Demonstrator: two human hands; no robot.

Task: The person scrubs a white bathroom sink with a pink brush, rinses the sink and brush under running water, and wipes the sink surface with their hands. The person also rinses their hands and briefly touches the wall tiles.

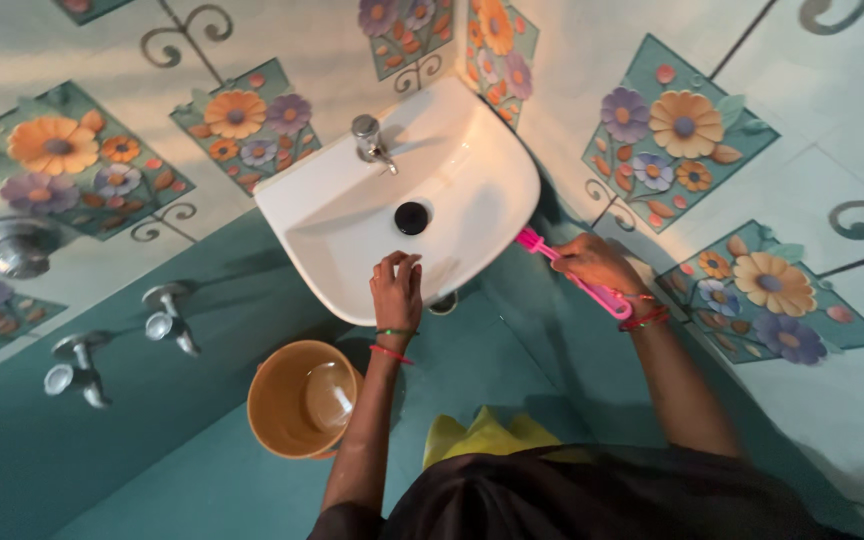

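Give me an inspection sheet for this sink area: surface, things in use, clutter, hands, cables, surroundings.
Surface: white wall-mounted basin, black drain in the bowl, chrome tap at the back.
Things in use: pink long-handled brush, its head at the basin's right rim.
Clutter: orange bucket below the basin, some water in it; yellow cloth near the person's body.
Hands: left hand rests on the basin's front rim, holding nothing visible; right hand grips the brush handle. Bangles on both wrists.
Cables: nothing seen.
Surroundings: flower-patterned wall tiles, teal tiles lower down, chrome wall taps at left.
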